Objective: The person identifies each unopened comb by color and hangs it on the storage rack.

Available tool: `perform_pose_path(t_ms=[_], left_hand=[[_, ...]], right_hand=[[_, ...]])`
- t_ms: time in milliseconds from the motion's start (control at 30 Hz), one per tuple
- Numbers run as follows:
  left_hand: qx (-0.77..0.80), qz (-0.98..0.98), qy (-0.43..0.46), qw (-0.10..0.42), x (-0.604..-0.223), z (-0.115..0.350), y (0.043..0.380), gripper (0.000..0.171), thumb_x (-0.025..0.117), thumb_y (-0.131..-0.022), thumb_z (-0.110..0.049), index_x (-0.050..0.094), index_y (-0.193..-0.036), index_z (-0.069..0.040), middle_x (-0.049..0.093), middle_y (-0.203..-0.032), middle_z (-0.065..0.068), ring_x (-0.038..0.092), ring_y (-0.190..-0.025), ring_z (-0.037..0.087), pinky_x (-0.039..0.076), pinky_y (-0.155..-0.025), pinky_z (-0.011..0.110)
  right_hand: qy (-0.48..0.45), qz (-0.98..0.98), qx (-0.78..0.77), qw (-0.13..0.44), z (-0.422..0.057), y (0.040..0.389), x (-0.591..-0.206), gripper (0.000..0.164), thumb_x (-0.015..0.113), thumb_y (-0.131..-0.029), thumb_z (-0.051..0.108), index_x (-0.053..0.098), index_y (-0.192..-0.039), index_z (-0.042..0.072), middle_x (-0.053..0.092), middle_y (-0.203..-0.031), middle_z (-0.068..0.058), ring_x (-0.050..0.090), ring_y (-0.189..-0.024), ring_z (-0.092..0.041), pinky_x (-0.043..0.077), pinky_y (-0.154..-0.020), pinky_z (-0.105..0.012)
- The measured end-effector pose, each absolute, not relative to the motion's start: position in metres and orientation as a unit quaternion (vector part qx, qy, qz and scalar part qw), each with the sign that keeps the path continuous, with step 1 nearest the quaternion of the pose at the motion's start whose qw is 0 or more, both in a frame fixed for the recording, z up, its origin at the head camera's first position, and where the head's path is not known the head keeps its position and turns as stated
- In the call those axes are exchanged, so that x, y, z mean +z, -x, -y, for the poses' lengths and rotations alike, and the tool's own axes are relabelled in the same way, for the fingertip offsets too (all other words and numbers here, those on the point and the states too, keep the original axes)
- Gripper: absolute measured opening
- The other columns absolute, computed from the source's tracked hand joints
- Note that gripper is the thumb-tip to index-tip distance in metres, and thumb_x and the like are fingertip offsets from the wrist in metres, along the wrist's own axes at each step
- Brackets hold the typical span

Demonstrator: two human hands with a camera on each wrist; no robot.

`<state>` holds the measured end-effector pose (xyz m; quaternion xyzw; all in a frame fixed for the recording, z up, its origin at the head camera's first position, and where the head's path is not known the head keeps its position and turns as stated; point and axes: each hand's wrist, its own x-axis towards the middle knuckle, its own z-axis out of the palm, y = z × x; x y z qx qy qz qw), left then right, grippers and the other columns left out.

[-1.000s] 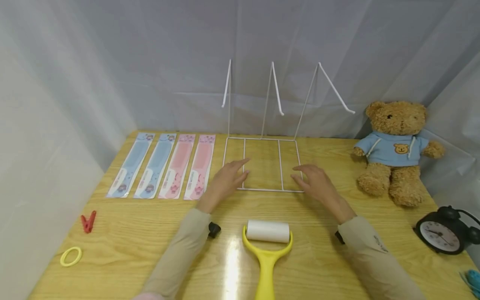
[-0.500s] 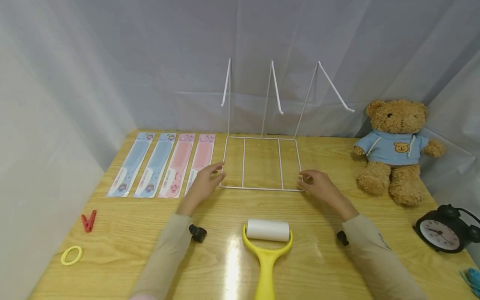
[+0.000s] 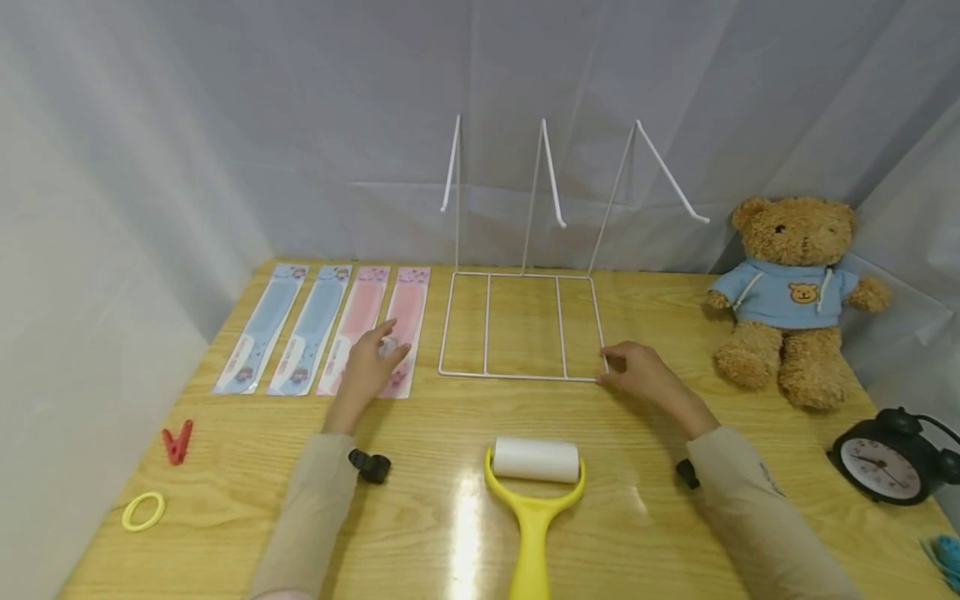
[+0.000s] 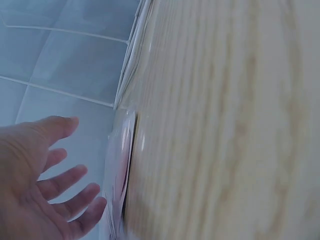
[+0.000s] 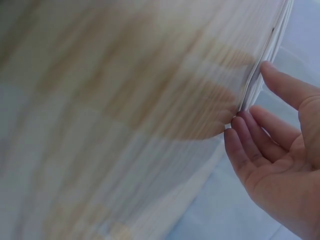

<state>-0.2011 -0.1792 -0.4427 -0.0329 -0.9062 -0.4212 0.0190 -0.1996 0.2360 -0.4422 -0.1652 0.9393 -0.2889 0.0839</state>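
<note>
A white wire rack (image 3: 525, 377) with three upright hooks stands at the back of the wooden table. My right hand (image 3: 641, 375) is at the rack's front right corner, thumb at the front bar and fingertips at the side bar. In the right wrist view its fingers are loosely bent, with a space between them and the thumb. My left hand (image 3: 366, 371) hovers over the two pink comb packages, covering part of the rightmost pink package (image 3: 411, 300). Its fingers are spread and hold nothing. Two blue comb packages (image 3: 311, 321) lie farther left.
A lint roller (image 3: 534, 500) with a yellow handle lies in front. At left are a red clothespin (image 3: 177, 442) and a yellow ring (image 3: 142, 511). At right sit a teddy bear (image 3: 795, 292), a black alarm clock (image 3: 885, 462) and a teal object (image 3: 945, 554).
My left hand has moved left, from the rack's left side to over the pink packages. My right hand has shifted slightly toward the rack's front right corner. The rack stays in place.
</note>
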Motion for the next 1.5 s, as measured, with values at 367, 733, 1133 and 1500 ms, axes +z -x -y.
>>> perform_pose_path(t_ms=[367, 733, 1133, 1500], left_hand=[[-0.362, 0.932, 0.02, 0.005, -0.445, 0.184, 0.2, 0.07, 0.069, -0.086, -0.015, 0.032, -0.142, 0.008, 0.041, -0.136, 0.035, 0.036, -0.127, 0.05, 0.028, -0.109, 0.057], [-0.34, 0.939, -0.017, -0.047, -0.444, 0.178, 0.202, 0.08, 0.072, -0.084, -0.02, 0.027, -0.146, 0.004, 0.036, -0.137, 0.038, 0.031, -0.124, 0.056, 0.028, -0.104, 0.064], [-0.352, 0.933, -0.049, -0.057, -0.442, 0.177, 0.202, 0.085, 0.073, -0.083, -0.019, 0.022, -0.148, 0.002, 0.035, -0.134, 0.04, 0.031, -0.122, 0.056, 0.027, -0.104, 0.064], [-0.367, 0.926, -0.071, -0.056, -0.437, 0.177, 0.201, 0.09, 0.076, -0.08, -0.019, 0.021, -0.149, -0.003, 0.034, -0.138, 0.038, 0.031, -0.124, 0.058, 0.029, -0.102, 0.067]], right_hand=[[0.155, -0.94, -0.289, 0.097, -0.239, 0.201, -0.442, 0.054, 0.071, -0.086, 0.018, 0.052, -0.128, -0.01, 0.058, -0.109, -0.023, 0.055, -0.101, -0.036, 0.048, -0.089, -0.048], [0.145, -0.936, -0.304, 0.101, -0.242, 0.201, -0.444, 0.054, 0.07, -0.086, 0.018, 0.052, -0.127, -0.012, 0.058, -0.107, -0.022, 0.056, -0.097, -0.033, 0.05, -0.085, -0.047], [0.133, -0.917, -0.36, 0.112, -0.247, 0.206, -0.448, 0.054, 0.069, -0.087, 0.016, 0.05, -0.128, -0.013, 0.059, -0.094, -0.013, 0.053, -0.082, -0.02, 0.047, -0.072, -0.033], [0.118, -0.914, -0.373, 0.106, -0.246, 0.207, -0.449, 0.045, 0.065, -0.09, 0.012, 0.053, -0.125, -0.013, 0.061, -0.084, -0.01, 0.054, -0.076, -0.017, 0.046, -0.069, -0.031]])
